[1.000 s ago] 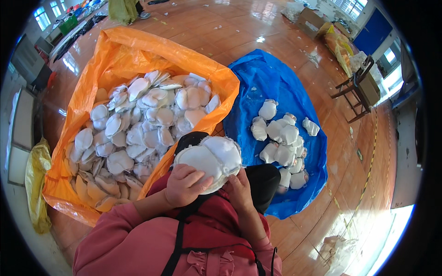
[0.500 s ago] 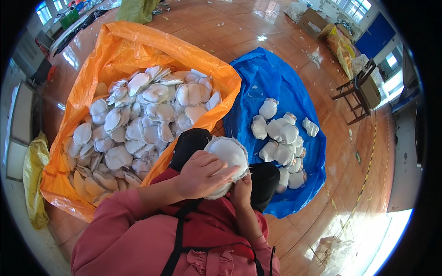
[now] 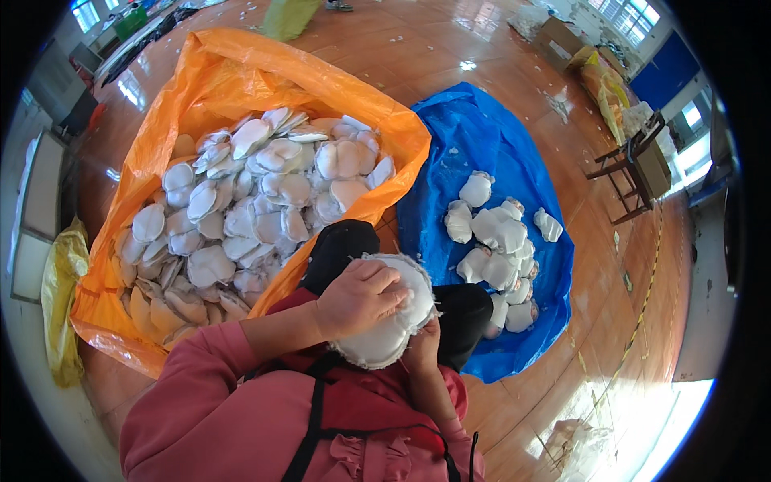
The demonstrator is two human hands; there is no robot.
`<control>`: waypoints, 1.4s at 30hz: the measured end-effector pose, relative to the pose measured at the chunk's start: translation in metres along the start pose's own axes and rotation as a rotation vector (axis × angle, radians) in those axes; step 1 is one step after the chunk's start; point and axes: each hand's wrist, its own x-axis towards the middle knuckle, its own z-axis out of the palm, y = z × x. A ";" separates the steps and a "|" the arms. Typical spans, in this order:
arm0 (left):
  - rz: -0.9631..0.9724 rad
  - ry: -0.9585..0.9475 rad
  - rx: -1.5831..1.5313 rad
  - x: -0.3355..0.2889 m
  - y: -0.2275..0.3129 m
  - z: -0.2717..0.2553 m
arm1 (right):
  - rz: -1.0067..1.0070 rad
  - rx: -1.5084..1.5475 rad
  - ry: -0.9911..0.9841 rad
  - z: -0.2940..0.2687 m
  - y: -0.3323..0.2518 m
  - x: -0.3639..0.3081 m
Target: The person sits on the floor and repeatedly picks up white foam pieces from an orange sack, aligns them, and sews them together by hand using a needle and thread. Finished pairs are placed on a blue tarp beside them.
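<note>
A white padded fabric piece with rounded lobes and frayed edges rests over my lap. My left hand lies across its upper face, fingers bent around it. At its right edge my right hand grips the rim; the fingertips are partly hidden by the piece. On my left an orange sack lies wide open, heaped with flat, two-lobed white and beige padded pieces. To my right, a blue sack holds several plumper, rounded white pieces, some showing pinkish spots.
A dark wooden chair stands at right on the glossy tiled floor. Cardboard boxes and a yellow sack sit at the far right. Another yellow sack slumps along the left wall. Scraps dot the floor.
The padded piece has turned and come lower, showing more of its lower lobe. My left hand has curled its fingers more over it. At the top, a yellowish sack and a foot have moved right.
</note>
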 end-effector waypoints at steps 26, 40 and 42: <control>-1.212 -0.164 -1.746 -0.014 -0.002 -0.011 | 0.208 0.423 -0.043 -0.008 -0.003 0.006; -0.791 -0.121 -0.867 -0.007 0.004 -0.016 | 0.223 0.339 -0.067 -0.022 0.006 0.007; -0.730 -0.085 -0.745 -0.008 0.005 -0.015 | 0.230 0.359 -0.062 -0.018 0.005 0.006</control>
